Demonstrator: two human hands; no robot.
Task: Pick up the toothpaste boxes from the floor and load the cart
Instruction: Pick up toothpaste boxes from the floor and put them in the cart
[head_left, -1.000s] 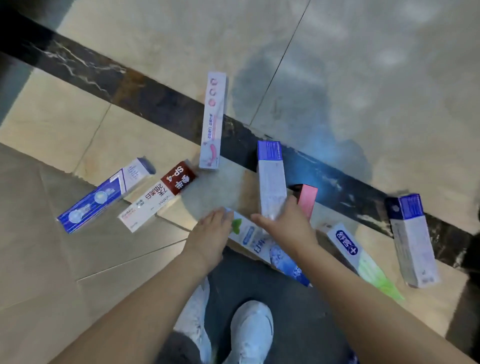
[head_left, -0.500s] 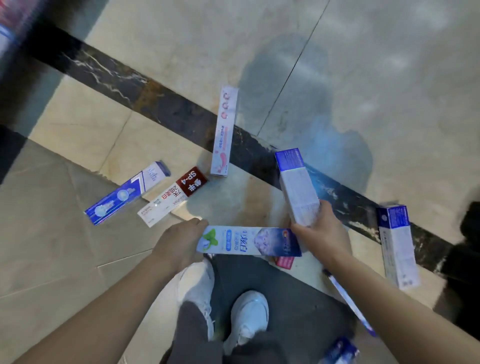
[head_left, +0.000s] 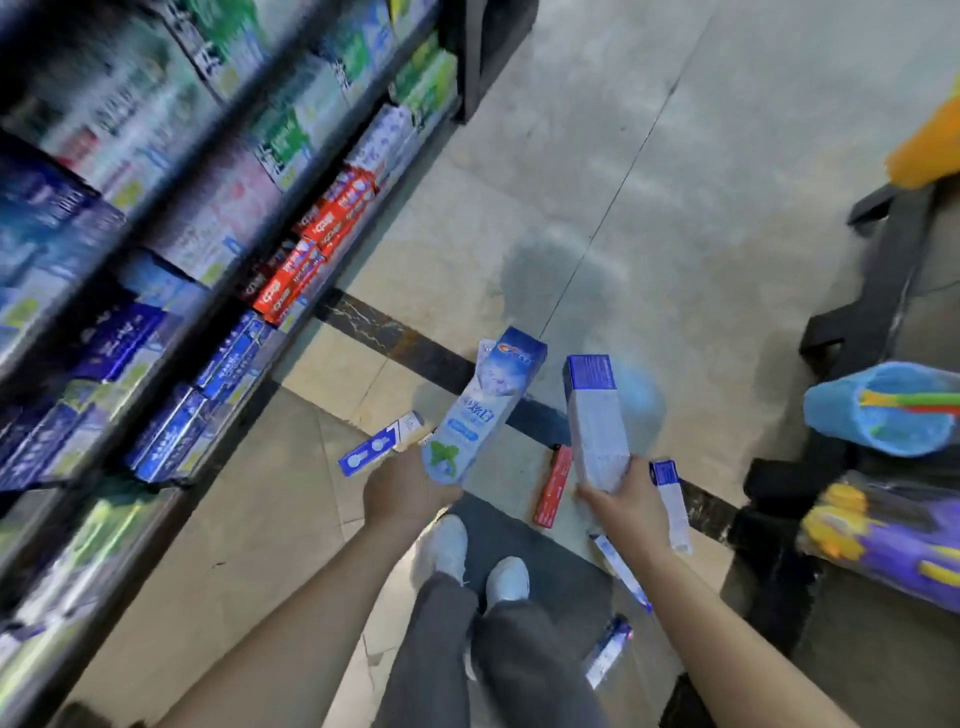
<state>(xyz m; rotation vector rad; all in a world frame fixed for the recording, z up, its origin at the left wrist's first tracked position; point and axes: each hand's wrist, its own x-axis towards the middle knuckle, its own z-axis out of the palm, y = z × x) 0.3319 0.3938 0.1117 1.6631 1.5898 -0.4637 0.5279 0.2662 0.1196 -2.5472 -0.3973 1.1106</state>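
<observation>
Both hands are wrapped tight round boxes: a light blue box (head_left: 475, 410) is held by the left hand (head_left: 402, 491), a white box (head_left: 595, 421) by the right hand (head_left: 631, 499). A moment ago both boxes were low by the floor (head_left: 649, 182); now they are lifted up. More boxes, like the red box (head_left: 553, 486), are left down there. No cart is seen yet.
</observation>
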